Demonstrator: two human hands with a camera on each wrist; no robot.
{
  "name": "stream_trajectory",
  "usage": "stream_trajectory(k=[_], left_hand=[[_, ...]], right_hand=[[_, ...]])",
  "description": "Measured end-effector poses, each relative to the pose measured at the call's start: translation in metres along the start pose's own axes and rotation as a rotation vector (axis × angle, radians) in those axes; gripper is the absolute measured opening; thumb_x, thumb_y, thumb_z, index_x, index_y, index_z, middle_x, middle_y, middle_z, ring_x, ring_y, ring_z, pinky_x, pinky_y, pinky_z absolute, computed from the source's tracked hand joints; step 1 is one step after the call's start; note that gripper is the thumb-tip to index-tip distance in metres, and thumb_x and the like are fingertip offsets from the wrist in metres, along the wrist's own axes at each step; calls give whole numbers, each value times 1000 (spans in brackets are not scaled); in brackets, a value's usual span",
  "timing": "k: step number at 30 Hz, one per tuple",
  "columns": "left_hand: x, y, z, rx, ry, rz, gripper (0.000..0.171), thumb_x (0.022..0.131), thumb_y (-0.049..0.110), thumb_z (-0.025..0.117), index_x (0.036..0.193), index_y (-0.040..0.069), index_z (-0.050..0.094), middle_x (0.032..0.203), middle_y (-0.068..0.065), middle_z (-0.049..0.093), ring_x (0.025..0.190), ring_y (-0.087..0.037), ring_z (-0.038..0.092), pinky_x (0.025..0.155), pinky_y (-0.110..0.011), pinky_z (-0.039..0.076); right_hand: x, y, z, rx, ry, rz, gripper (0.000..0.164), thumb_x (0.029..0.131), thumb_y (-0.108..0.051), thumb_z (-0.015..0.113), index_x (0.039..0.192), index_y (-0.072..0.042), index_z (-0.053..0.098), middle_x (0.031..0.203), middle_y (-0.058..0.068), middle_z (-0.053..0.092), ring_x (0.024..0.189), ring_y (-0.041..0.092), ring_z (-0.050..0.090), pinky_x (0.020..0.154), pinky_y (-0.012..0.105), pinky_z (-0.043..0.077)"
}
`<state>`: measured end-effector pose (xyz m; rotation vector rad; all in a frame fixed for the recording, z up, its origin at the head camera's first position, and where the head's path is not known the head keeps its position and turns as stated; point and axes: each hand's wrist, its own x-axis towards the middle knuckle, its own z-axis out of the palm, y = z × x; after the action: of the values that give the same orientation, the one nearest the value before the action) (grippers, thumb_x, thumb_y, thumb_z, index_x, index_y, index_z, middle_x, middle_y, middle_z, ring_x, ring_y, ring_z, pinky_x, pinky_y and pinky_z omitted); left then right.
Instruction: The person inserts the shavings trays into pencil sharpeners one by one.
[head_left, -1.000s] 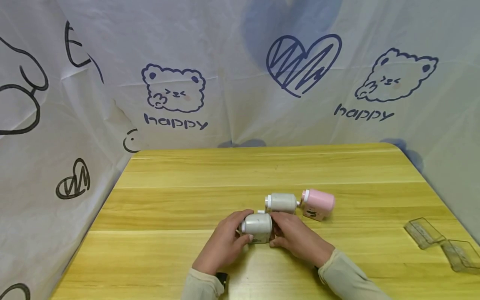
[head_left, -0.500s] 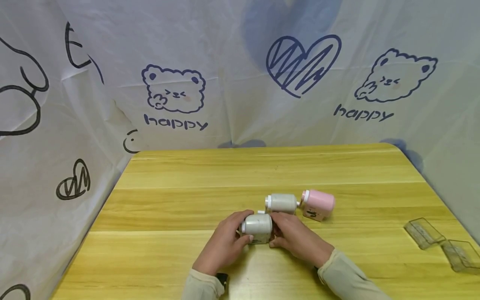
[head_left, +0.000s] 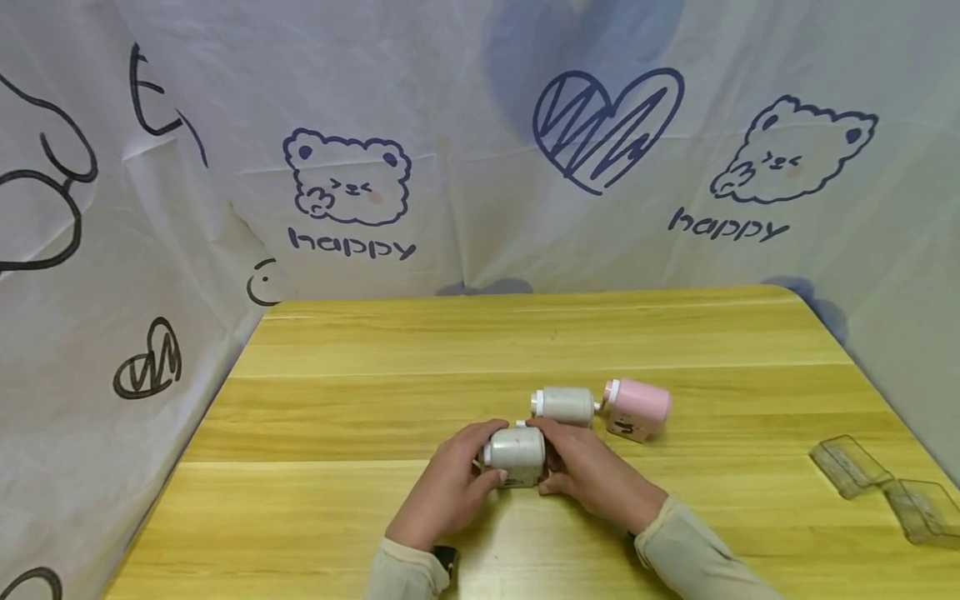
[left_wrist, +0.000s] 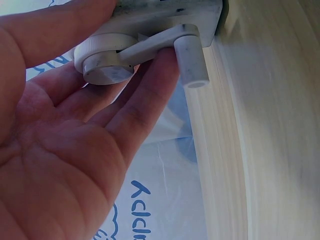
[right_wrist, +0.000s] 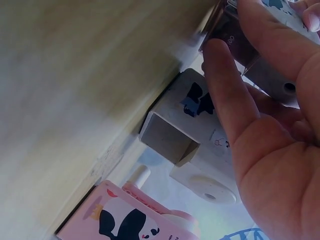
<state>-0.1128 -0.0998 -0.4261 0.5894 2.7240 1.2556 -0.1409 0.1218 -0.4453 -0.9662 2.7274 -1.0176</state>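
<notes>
A grey crank pencil sharpener (head_left: 516, 450) sits near the middle of the table between both hands. My left hand (head_left: 450, 483) holds its crank end, thumb on the near side. In the left wrist view, a finger touches the crank (left_wrist: 157, 42) near its handle. My right hand (head_left: 592, 467) grips the opposite end, where a dark see-through drawer (right_wrist: 227, 37) shows in the right wrist view. Just behind stands a second grey sharpener (head_left: 564, 405) with an open drawer slot (right_wrist: 167, 137). A pink sharpener (head_left: 637, 400) with a panda print is to its right.
Two clear smoky drawers (head_left: 849, 467) lie at the right side of the wooden table (head_left: 337, 400). White cloth (head_left: 465, 167) with drawn bears and hearts hangs behind and along the sides.
The right hand's upper fingers have shifted slightly left over the far side of the held sharpener. The left hand and the other things stay where they were.
</notes>
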Motion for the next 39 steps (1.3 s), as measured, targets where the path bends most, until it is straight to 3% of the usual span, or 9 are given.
stream_trajectory(k=[16, 39], left_hand=[[1, -1, 0, -23, -14, -18, 53, 89, 14, 66, 138, 11, 48, 132, -7, 54, 108, -19, 55, 82, -32, 49], [2, -3, 2, -21, 5, -3, 52, 88, 12, 66, 137, 11, 49, 131, -6, 54, 106, -19, 55, 82, -31, 49]], right_hand=[[2, 1, 0, 33, -2, -3, 63, 72, -16, 81, 125, -13, 49, 98, -8, 55, 81, 15, 53, 70, 27, 46], [4, 1, 2, -3, 9, 3, 64, 68, -17, 83, 122, -14, 50, 93, -8, 53, 80, 13, 52, 70, 28, 46]])
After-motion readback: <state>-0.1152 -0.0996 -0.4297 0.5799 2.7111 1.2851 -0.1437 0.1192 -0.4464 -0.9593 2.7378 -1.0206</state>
